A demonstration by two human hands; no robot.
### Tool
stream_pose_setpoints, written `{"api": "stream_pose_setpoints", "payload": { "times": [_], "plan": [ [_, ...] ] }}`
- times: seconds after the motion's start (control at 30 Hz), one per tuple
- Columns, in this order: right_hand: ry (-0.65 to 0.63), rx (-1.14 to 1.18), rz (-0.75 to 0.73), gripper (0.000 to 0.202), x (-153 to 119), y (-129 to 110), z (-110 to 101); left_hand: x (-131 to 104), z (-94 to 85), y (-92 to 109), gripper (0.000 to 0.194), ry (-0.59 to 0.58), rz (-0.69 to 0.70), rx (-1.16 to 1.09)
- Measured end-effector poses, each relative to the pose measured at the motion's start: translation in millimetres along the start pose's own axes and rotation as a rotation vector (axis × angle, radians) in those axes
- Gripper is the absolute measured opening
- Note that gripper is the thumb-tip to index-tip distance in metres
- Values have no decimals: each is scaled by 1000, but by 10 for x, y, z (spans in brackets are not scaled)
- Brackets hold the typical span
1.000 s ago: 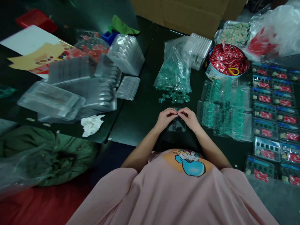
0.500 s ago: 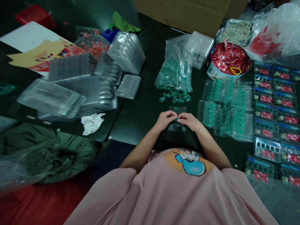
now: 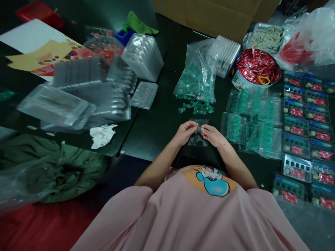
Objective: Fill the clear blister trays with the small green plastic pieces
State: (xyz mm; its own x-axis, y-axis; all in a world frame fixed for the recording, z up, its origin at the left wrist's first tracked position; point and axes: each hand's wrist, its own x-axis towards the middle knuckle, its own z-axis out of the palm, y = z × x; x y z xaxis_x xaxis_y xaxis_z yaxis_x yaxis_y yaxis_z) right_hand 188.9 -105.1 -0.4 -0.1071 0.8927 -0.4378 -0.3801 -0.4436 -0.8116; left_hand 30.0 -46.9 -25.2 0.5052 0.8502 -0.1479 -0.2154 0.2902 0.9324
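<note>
My left hand (image 3: 186, 132) and my right hand (image 3: 210, 134) meet over a clear plastic tray (image 3: 198, 141) on the dark table. Between their pinched fingertips is a small green piece (image 3: 199, 129), held by both hands. Just beyond the tray lie loose green pieces (image 3: 200, 107), spilling from the mouth of a clear bag (image 3: 196, 76). To the right of my right hand, clear trays filled with green pieces (image 3: 235, 127) are stacked in overlapping rows.
Empty clear trays (image 3: 56, 104) pile up at the left, near a crumpled white tissue (image 3: 102, 136). A round tin (image 3: 242, 81) of red packets stands at the back right. Packed trays (image 3: 297, 150) line the right side. A cardboard box (image 3: 209, 15) is behind.
My fingertips have parted slightly, and the green piece between them shows more clearly. The view has shifted a little.
</note>
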Motion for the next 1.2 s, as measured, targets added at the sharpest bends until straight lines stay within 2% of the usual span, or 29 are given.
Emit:
{"api": "stream_pose_setpoints", "payload": {
  "times": [0.1,0.2,0.27,0.43,0.53,0.63,0.77,0.93,1.07,1.2],
  "plan": [
    [62,79,34,47,24,1,44,-2,29,20,35,-22,58,31],
    [119,151,42,48,50,-29,100,17,49,128,30,-37,157,234],
    [140,170,17,46,69,-71,128,52,43,230,24,-4,214,396],
    [166,28,-87,38,96,-187,69,166,-66,385,24,70,265,529],
    [216,-63,-114,38,87,-191,-43,180,-148,328,24,55,225,571],
    [243,-71,-122,37,72,-143,-128,153,-183,190,23,15,206,621],
    [245,-76,-106,36,60,-90,-144,127,-176,15,19,2,256,732],
    [249,-168,-125,36,70,-63,-139,146,-177,-79,18,-26,331,870],
    [263,-311,-228,27,134,4,-202,171,-174,-106,18,-47,334,957],
    [347,-641,-398,15,293,-16,-284,193,-154,-124,17,-55,326,967]
  ]
}}
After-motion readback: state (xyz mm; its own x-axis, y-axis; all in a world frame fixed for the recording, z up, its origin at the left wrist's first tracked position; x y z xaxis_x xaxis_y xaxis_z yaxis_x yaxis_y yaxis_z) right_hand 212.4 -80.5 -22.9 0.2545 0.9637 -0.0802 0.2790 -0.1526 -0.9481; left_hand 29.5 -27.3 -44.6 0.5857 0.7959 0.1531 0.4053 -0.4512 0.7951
